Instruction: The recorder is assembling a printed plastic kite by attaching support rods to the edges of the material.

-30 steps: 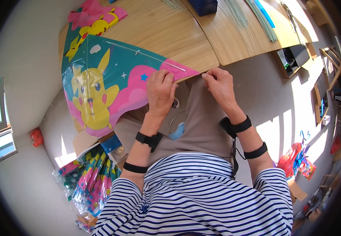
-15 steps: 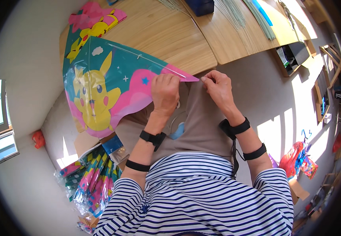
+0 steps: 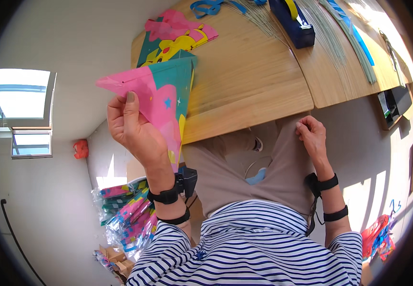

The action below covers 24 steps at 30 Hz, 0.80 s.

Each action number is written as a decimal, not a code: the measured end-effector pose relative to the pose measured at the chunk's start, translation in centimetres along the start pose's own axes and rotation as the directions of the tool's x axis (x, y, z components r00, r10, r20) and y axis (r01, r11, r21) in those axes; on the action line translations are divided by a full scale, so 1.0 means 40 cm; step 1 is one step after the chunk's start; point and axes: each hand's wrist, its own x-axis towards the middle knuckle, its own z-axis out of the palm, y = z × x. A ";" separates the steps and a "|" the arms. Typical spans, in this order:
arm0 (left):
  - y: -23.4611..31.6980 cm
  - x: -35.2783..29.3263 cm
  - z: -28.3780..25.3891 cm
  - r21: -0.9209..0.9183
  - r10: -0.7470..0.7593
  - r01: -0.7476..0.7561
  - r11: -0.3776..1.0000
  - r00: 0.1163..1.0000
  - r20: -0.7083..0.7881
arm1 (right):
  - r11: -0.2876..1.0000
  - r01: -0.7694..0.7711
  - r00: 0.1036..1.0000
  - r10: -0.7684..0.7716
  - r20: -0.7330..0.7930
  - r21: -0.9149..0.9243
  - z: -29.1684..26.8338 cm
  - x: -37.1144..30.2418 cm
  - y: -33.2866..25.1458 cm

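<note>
Kite (image 3: 166,103) lifted at the left of the surface (image 3: 249,95)

I have it by the pink end in my left hand (image 3: 137,133), thumb on the near face and the other fingers curled under. My right hand (image 3: 314,136) is away from it, near my right trouser leg (image 3: 285,155), thumb and forefinger tips together; I cannot tell whether they pinch anything thin.

The film looks light and limp, bending readily, and its sheen suggests it may slide. I judge that a sharp tug could crease or tear it. A broad, flat pinch just in from the pink tip (image 3: 107,83) seems the safest hold.
</note>
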 end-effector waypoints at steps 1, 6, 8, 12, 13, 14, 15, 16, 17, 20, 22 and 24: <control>0.014 0.017 -0.012 -0.025 0.004 -0.005 1.000 0.999 -0.044 | 1.000 0.015 1.000 -0.015 -0.005 0.005 0.000 0.002 0.008; 0.030 0.054 -0.105 -0.105 -0.092 0.087 0.991 0.995 -0.044 | 0.999 0.038 0.999 -0.038 0.017 0.008 0.004 -0.004 0.005; 0.025 0.053 -0.121 -0.154 -0.140 0.132 0.979 0.989 -0.043 | 0.999 0.043 0.999 -0.042 0.014 -0.004 0.001 -0.004 0.008; 0.013 0.056 -0.140 -0.216 -0.200 0.190 0.958 0.979 -0.026 | 0.998 0.050 0.998 -0.049 0.027 -0.029 0.000 -0.004 0.004; 0.009 0.054 -0.144 -0.228 -0.214 0.203 0.952 0.977 -0.021 | 0.999 0.046 0.999 -0.046 0.027 -0.017 0.002 -0.004 0.007; 0.008 0.052 -0.143 -0.226 -0.219 0.205 0.952 0.975 -0.034 | 0.999 0.041 0.999 -0.041 0.027 -0.003 0.003 -0.005 0.008; 0.008 0.051 -0.140 -0.223 -0.223 0.208 0.953 0.974 -0.047 | 0.999 0.041 0.999 -0.041 0.029 -0.003 0.003 -0.006 0.009; 0.008 0.049 -0.138 -0.220 -0.228 0.209 0.953 0.972 -0.062 | 0.999 0.041 0.999 -0.041 0.032 -0.005 0.002 -0.007 0.009; 0.008 0.047 -0.134 -0.221 -0.226 0.208 0.953 0.972 -0.059 | 0.999 0.041 0.999 -0.040 0.035 -0.006 0.002 -0.007 0.009; 0.012 0.023 -0.095 -0.214 -0.223 0.213 0.953 0.974 -0.027 | 0.999 0.043 0.999 -0.043 0.030 -0.008 -0.001 -0.003 0.013; 0.014 -0.019 -0.038 -0.195 -0.224 0.224 0.955 0.974 0.023 | 1.000 0.024 0.999 -0.024 0.027 0.000 -0.003 0.000 0.005; -0.017 -0.081 0.019 -0.090 -0.246 0.260 0.962 0.959 0.142 | 1.000 0.004 0.999 -0.004 0.034 0.005 -0.009 0.000 -0.007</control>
